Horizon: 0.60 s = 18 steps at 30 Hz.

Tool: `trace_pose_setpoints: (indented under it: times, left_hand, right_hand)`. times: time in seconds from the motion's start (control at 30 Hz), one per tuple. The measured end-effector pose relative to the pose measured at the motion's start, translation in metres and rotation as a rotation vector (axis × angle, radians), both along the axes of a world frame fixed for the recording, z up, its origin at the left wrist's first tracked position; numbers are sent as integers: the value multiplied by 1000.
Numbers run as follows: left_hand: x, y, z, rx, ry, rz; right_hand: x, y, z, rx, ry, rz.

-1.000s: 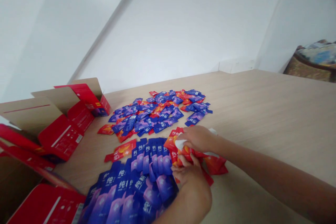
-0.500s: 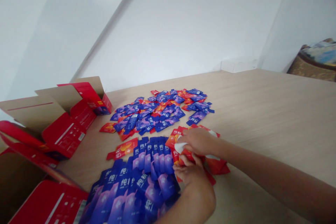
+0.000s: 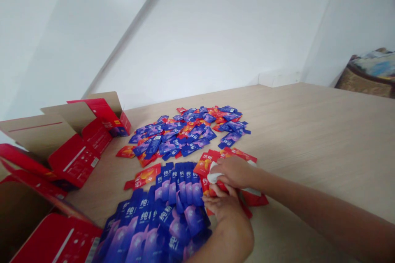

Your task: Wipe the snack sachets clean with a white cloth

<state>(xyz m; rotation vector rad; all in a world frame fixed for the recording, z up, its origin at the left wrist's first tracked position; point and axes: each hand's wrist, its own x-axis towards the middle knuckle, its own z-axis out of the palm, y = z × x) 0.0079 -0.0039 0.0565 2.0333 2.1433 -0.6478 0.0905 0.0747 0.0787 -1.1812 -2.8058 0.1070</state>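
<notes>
My right hand rests on a small stack of red sachets on the wooden table and pinches something white against them. My left hand comes up from below and grips the near edge of the same red sachets. Just left of both hands lies a fanned row of blue-purple sachets, with a bigger overlapping batch of them nearer to me. A single red sachet lies left of the row.
A loose heap of mixed blue and red sachets lies farther back on the table. Open red-and-brown cardboard boxes stand at the left, one at the near left corner. A patterned object sits far right.
Both hands stay on the red sachets and shift only slightly; the red stack looks a little more spread toward the back. The view wobbles a little.
</notes>
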Motion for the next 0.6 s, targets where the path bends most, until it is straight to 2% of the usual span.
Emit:
trace_pose_setpoints:
  times: [0.13, 0.27, 0.33, 0.47, 0.53, 0.6]
  left_hand:
    - [-1, 0, 0, -21, -5, -11]
    - [-3, 2, 5, -55, -36, -21]
    - [-5, 4, 10, -87, -58, -34]
    - [-10, 7, 22, -161, -128, -80]
    - [-12, 7, 25, -176, -168, -113]
    - [-13, 8, 29, -165, -216, -143]
  right_hand:
    - [10, 11, 2, 42, -21, -159]
    - [37, 31, 8, 132, 78, -273]
    - [58, 39, 4, 147, 86, -378]
    - [98, 51, -18, 126, -17, -529]
    - [106, 54, -25, 141, -72, -595]
    - [98, 53, -23, 214, -70, -622]
